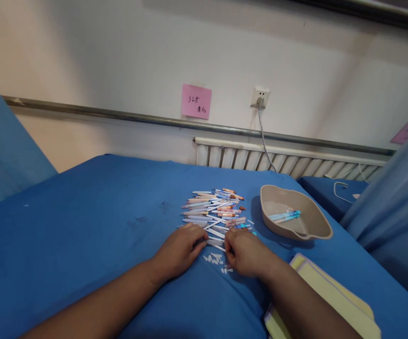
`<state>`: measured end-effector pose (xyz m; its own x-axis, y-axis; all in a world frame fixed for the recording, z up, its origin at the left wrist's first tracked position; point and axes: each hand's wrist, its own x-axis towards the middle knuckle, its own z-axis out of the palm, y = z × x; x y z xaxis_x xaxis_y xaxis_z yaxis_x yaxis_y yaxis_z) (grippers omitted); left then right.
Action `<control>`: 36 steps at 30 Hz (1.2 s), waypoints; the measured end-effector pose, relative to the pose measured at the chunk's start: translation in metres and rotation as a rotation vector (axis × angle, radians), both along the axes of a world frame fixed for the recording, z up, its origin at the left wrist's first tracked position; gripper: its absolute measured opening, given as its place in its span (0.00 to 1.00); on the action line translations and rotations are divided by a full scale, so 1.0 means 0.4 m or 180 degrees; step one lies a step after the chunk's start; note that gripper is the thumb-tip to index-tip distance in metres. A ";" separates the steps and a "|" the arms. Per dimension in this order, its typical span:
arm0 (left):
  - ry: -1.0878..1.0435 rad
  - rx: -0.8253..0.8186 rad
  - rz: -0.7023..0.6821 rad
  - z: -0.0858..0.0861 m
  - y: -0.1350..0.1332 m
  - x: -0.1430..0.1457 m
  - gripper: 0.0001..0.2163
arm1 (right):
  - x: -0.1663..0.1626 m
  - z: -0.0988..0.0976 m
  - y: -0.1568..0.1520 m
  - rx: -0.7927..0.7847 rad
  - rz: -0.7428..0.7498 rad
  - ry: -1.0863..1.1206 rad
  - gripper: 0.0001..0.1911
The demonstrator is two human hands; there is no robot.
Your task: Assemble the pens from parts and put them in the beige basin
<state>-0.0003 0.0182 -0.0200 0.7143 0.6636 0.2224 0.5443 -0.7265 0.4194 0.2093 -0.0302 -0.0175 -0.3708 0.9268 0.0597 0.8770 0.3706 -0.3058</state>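
Observation:
My left hand (183, 248) is closed, thumb and forefinger at the left end of a pale pen (215, 243). At the pen's other end sits my right hand (247, 253), its fingers curled and their tips mostly hidden. Just beyond both hands a spread pile of pens (197, 205) lies in rough rows, some with orange, brown or blue ends. Thin white sticks (214, 221) lie crosswise among them. Between my wrists, on the blue cloth, are several small white tip-like pieces (213, 258).
To the right stands a beige basin (312, 214) holding a few blue-and-white pens (285, 216). A folded yellow cloth (326, 287) lies under my right forearm. The blue-covered table (84, 226) reaches back toward a radiator (232, 155) and a wall socket (260, 97) with a cord. Blue curtains (395, 221) hang at both sides.

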 end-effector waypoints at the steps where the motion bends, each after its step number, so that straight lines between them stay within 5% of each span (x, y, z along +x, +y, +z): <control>1: 0.0022 0.0019 -0.0007 0.000 0.000 -0.001 0.05 | 0.002 0.001 0.000 -0.0012 0.0040 0.0010 0.06; 18: 0.0836 0.0511 -0.0874 0.034 -0.037 0.018 0.07 | 0.014 0.009 -0.001 0.0071 0.0166 -0.0157 0.10; 36: 0.0577 0.0157 -0.0317 0.014 -0.049 0.025 0.09 | -0.004 -0.004 0.011 0.0498 0.0043 0.1208 0.03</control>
